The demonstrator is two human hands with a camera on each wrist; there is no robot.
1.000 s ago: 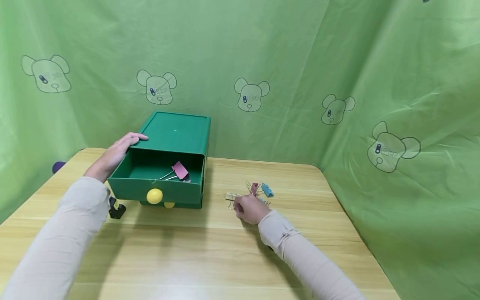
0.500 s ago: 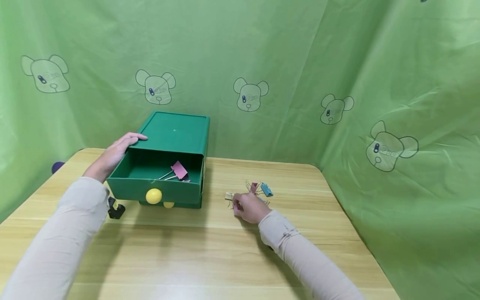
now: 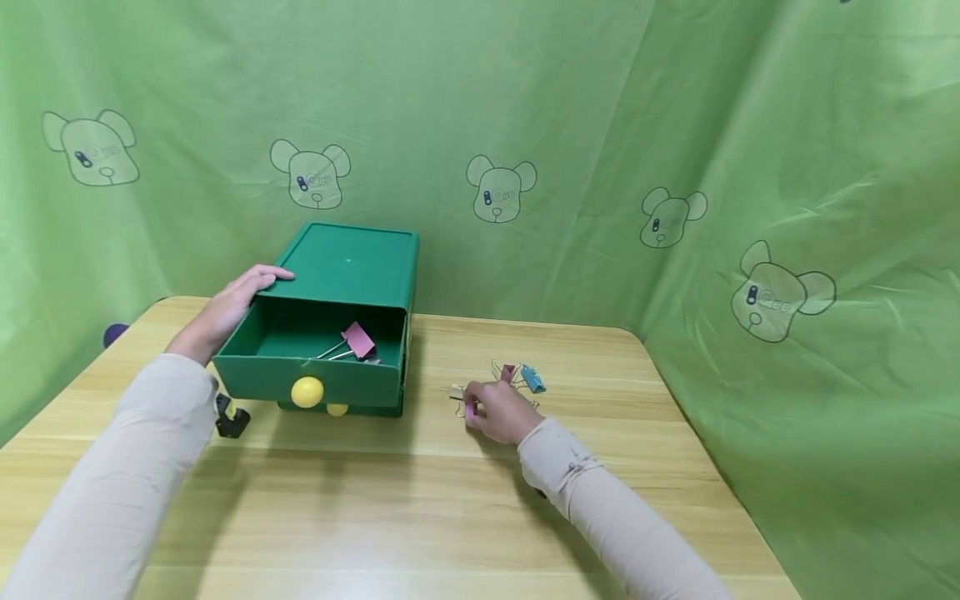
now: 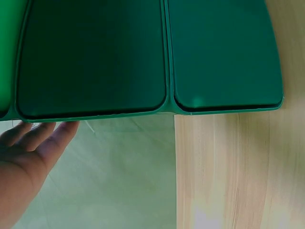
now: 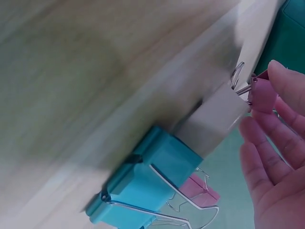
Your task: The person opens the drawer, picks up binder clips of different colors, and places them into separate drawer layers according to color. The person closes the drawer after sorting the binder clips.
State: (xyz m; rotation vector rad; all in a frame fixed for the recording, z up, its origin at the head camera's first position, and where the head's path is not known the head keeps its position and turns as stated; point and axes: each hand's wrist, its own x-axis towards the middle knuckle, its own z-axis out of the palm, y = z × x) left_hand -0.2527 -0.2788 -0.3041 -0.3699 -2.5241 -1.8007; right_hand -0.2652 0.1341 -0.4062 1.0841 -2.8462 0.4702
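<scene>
"Where is the pink clip [image 5: 263, 95]?"

"Pinched between thumb and fingers of the right hand [image 3: 501, 411], near 6 o'clock from the middle of the head view. I can't tell whether it clears the surface [image 3: 337, 508]."

"What lies around it?"

"A white clip [image 3: 457, 392] just beside it at 11 o'clock, a dark-pink clip [image 3: 508, 372] near 1 o'clock, and a blue clip [image 3: 534, 379] farther out at 2."

"And the left hand [image 3: 231, 306]?"

"Unclenched, fingers stretched out, resting at the 9 o'clock edge of the green drawer unit [image 3: 348, 262]. That stands well apart from the pinched clip, over toward 10 o'clock."

"Is its drawer [image 3: 258, 377] in or out?"

"The upper one is pulled out, yellow knob [image 3: 307, 392] at the front. Another pink clip [image 3: 359, 339] lies inside, toward 3 o'clock."

"Beyond that?"

"A green curtain [image 3: 585, 108] with bear heads, at 12 o'clock."
</scene>
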